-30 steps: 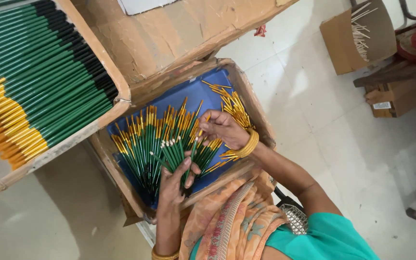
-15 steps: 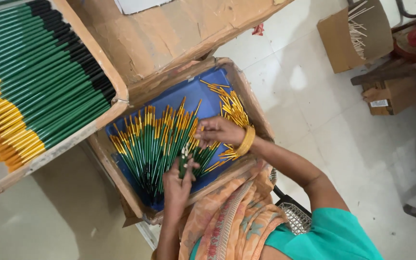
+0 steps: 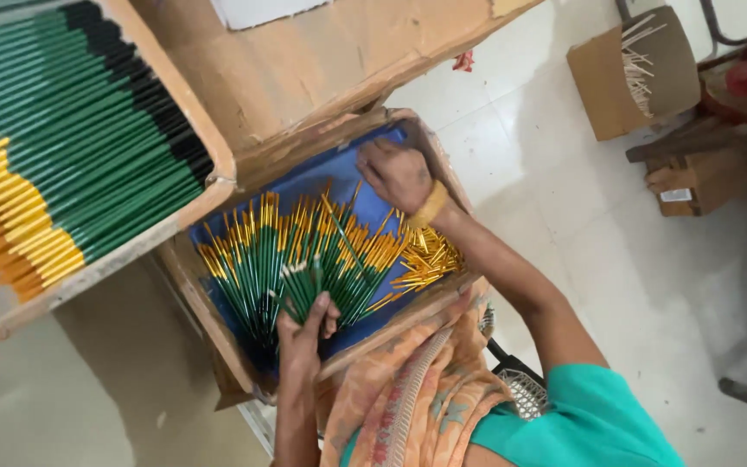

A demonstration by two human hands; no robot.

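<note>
A shallow cardboard tray (image 3: 218, 324) with a blue lining holds a fanned heap of thin green sticks with gold tips (image 3: 261, 251). My left hand (image 3: 302, 333) is closed around a small bunch of these green sticks (image 3: 303, 285) at the near side of the heap. My right hand (image 3: 395, 173), a yellow bangle on its wrist, rests at the tray's far right corner on the blue lining, fingers curled; I cannot see anything in it. A pile of loose gold tips (image 3: 425, 259) lies below that wrist.
A large wooden tray (image 3: 218, 186) at the left holds neat rows of green sticks with yellow and black ends. Brown board (image 3: 322, 60) lies behind the small tray. A cardboard box with pale sticks (image 3: 633, 73) and a smaller box (image 3: 693, 177) stand on the tiled floor at the right.
My right hand has left the heap and moved up to the tray's far right corner. My left hand has closed on a bunch of green sticks.
</note>
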